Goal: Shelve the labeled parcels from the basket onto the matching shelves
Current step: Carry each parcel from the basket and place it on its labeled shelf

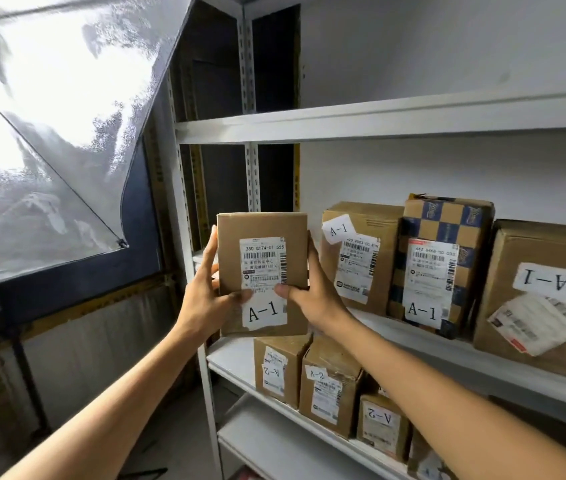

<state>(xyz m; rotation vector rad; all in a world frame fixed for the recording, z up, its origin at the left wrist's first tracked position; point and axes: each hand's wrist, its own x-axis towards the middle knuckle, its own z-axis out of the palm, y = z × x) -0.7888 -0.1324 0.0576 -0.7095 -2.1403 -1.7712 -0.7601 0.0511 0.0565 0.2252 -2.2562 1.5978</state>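
Observation:
I hold a brown cardboard parcel (260,233) upright, its white "A-1" label facing me, in front of the left end of the A-1 shelf (430,336). My left hand (205,289) grips its left edge with the thumb on the front. My right hand (312,289) grips the right edge, thumb pressing on the label. Three other A-1 parcels stand on that shelf: a plain one (361,258), a blue-checked one (444,261) and a large one (544,296). The basket is out of view.
The shelf below (236,368) carries several boxes marked A-2 (330,382). An upper white shelf (378,123) shows nothing on it. The white rack's perforated post (184,209) stands at the left. A bright window with peeling film (49,116) fills the left side.

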